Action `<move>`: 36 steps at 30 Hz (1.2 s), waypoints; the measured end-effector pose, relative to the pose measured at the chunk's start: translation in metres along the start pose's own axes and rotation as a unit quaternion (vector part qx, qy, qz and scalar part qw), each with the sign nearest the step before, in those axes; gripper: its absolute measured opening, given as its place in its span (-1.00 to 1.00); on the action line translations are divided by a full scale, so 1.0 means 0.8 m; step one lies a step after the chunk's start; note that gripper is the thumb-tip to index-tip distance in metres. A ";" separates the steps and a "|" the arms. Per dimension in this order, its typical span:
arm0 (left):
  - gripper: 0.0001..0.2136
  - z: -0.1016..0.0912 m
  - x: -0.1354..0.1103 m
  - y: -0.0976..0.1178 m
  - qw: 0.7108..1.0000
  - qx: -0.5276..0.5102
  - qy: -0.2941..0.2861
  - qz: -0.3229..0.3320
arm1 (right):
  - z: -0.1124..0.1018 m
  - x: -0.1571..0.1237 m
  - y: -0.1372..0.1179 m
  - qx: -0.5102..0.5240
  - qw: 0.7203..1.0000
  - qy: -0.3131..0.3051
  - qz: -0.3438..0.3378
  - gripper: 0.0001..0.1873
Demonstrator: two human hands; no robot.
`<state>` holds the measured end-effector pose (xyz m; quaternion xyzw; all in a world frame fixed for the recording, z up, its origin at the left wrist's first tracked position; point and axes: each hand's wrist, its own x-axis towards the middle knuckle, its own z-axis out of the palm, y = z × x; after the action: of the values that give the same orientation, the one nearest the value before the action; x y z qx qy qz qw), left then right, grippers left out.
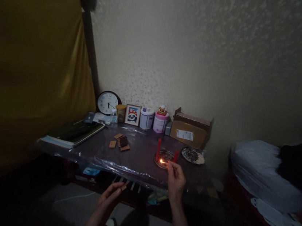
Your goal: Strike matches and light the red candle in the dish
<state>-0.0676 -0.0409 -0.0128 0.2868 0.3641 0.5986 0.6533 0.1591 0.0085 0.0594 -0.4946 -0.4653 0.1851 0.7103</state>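
Observation:
Pinched in the fingers of my right hand [177, 178] is a burning match [165, 162], its small flame pointing left. The flame is in front of a round metal plate [156, 163] on which two red candles stand, a left candle [158, 150] and a right candle [175, 156]; no flame shows on either wick. Lower and nearer to me, my left hand [110, 198] is closed on a small matchbox [124, 187], partly hidden by the fingers. Further right, a second plate [185, 159] bears many matches [199, 158] with pale sticks and dark heads.
Small brown boxes [122, 142] lie piled on the plastic-covered table [140, 152]. Along the wall are a clock [108, 102], a framed panda picture [132, 115], a white tub [146, 118], a pink tub [160, 123] and a cardboard box [185, 133]. Books [75, 133] lie left.

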 end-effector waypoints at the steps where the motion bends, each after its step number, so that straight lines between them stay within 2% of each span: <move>1: -0.73 -0.001 0.000 -0.001 1.000 0.001 0.000 0.000 | 0.001 0.001 -0.001 0.005 1.000 0.000 0.002 -0.77; 11: -0.76 -0.003 0.001 -0.001 1.000 -0.005 -0.011 0.006 | 0.003 0.013 -0.009 0.028 1.000 0.007 0.006 -0.78; 23: -0.72 0.005 -0.002 0.004 1.000 -0.011 0.016 -0.007 | 0.005 0.031 -0.010 0.056 0.998 -0.022 0.022 -0.78; 36: -0.70 0.007 -0.002 0.005 1.000 -0.006 0.029 0.001 | 0.007 0.046 -0.009 0.083 0.995 -0.026 0.043 -0.77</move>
<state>-0.0650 -0.0414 -0.0061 0.2655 0.3791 0.6099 0.6433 0.1712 0.0352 0.0834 -0.4489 -0.4450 0.2661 0.7278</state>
